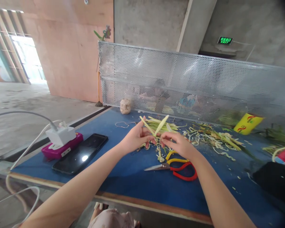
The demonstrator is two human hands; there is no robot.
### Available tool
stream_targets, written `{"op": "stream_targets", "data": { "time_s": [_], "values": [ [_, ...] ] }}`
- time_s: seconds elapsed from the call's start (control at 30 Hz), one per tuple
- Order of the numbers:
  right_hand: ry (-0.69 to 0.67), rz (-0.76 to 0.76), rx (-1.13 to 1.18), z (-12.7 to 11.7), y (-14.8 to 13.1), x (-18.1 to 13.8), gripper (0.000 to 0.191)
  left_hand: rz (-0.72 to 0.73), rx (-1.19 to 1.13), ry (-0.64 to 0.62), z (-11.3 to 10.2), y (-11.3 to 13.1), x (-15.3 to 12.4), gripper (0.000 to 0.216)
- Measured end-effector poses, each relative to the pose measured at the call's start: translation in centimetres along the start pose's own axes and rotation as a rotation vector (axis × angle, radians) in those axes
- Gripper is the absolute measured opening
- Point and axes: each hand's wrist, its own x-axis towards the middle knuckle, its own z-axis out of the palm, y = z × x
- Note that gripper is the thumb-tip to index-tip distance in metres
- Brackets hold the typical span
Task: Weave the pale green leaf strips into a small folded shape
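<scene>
Between my two hands are pale green plant strips [161, 124], two of which stick up and spread apart in a V. My left hand [138, 136] pinches them from the left, thumb and fingers closed around their lower ends. From the right, my right hand [177, 143] grips the same strips with bent fingers close to the left fingertips. Exactly how the strips cross is hidden by the fingers. Behind the hands lies a bunch of green stalks [176, 126]. Scissors [165, 166] with one yellow and one red handle lie on the table, below the right hand.
Plant scraps [213, 136] litter the blue table [123, 182]. A black phone [80, 154] and a purple power strip [61, 148] with a white plug sit left. A yellow packet [248, 123] leans near the perforated metal screen [137, 72]. Something black [274, 179] is at right.
</scene>
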Motion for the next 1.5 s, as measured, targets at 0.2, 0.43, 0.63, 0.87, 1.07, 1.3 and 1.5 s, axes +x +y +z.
{"op": "stream_targets", "data": {
  "time_s": [0.2,0.43,0.63,0.87,1.07,1.3,1.5],
  "values": [
    [0.194,0.042,0.120,1.2,0.5,0.3,0.029,-0.051,-0.045,-0.065,0.5,-0.3,0.0,0.090],
    [0.078,0.076,0.391,3.6,0.3,1.3,0.028,-0.003,0.166,0.022,0.8,-0.3,-0.3,0.092],
    [0.177,0.057,0.233,3.9,0.3,1.0,0.037,0.052,0.242,0.205,0.9,-0.6,-0.5,0.103],
    [0.307,0.025,0.166,3.7,0.1,1.0,0.023,-0.074,0.264,0.260,1.1,0.0,-0.5,0.104],
    [0.332,0.047,0.366,3.8,-0.7,1.0,0.022,-0.123,0.329,0.238,1.1,0.8,-0.7,0.100],
    [0.440,0.096,0.576,4.0,0.3,1.4,0.025,-0.181,0.339,0.247,1.2,1.1,-0.6,0.097],
    [0.157,0.253,0.790,4.0,0.3,1.5,0.033,-0.173,0.360,0.132,0.4,1.1,-0.8,0.100]
  ]
}}
